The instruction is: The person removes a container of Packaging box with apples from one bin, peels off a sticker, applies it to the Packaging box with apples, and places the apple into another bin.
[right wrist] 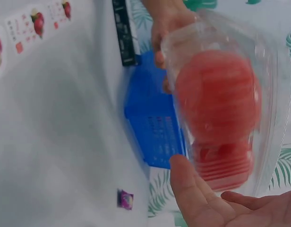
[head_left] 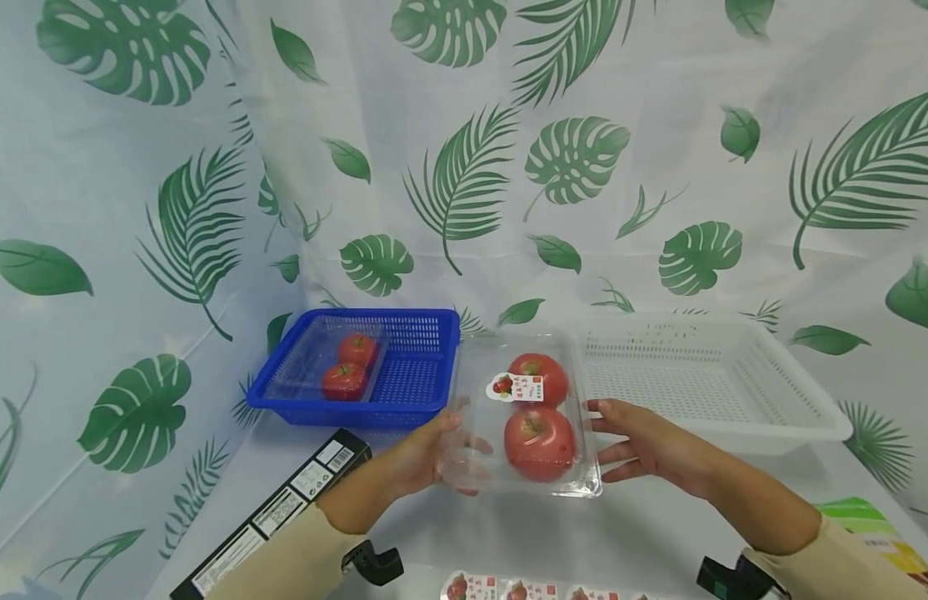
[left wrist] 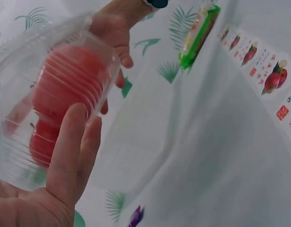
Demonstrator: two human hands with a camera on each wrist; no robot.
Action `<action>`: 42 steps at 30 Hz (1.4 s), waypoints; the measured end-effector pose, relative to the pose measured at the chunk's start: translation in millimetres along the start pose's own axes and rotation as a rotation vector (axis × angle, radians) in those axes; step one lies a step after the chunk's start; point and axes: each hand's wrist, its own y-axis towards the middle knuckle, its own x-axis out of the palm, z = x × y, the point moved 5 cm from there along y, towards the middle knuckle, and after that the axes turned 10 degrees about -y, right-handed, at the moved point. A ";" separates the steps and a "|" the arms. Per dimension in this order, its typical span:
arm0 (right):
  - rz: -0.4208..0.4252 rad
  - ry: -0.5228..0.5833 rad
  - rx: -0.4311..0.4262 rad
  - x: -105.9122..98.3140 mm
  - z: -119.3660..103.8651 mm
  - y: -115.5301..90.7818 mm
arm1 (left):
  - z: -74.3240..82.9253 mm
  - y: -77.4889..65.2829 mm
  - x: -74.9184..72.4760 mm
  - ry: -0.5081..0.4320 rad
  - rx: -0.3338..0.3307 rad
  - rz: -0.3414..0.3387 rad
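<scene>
A clear plastic box (head_left: pixel 475 354) with two red apples (head_left: pixel 539 446) in it is held up over the white table, tilted toward the head camera. A printed apple label (head_left: pixel 515 387) sits on its lid. My left hand (head_left: pixel 432 454) grips the box's left edge, its fingers beneath the bottom, seen through the plastic. At the opposite side, my right hand (head_left: pixel 651 446) has its fingers extended right by the wall. In the right wrist view, the right-hand fingers (right wrist: pixel 185 184) lie along the box's end, uncurled.
Behind on the left, a blue basket (head_left: pixel 404 413) contains another clear box (head_left: pixel 302 358) with two apples. A white basket (head_left: pixel 764 433) stands back right. Also around are a long black carton (head_left: pixel 284 507), a label strip (head_left: pixel 531 590), a green-yellow packet (head_left: pixel 876 537) and a small purple item (right wrist: pixel 126 199).
</scene>
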 end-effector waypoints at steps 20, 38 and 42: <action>0.290 -0.208 0.164 -3.3 6.0 9.3 | -22.9 19.3 17.4 -0.076 0.036 0.092; 0.338 -0.311 0.103 -65.0 -5.8 -8.1 | -19.3 60.5 9.1 0.093 0.028 0.221; 0.330 -0.348 0.096 -84.3 -1.0 -15.0 | -25.5 78.9 5.3 0.117 0.011 0.223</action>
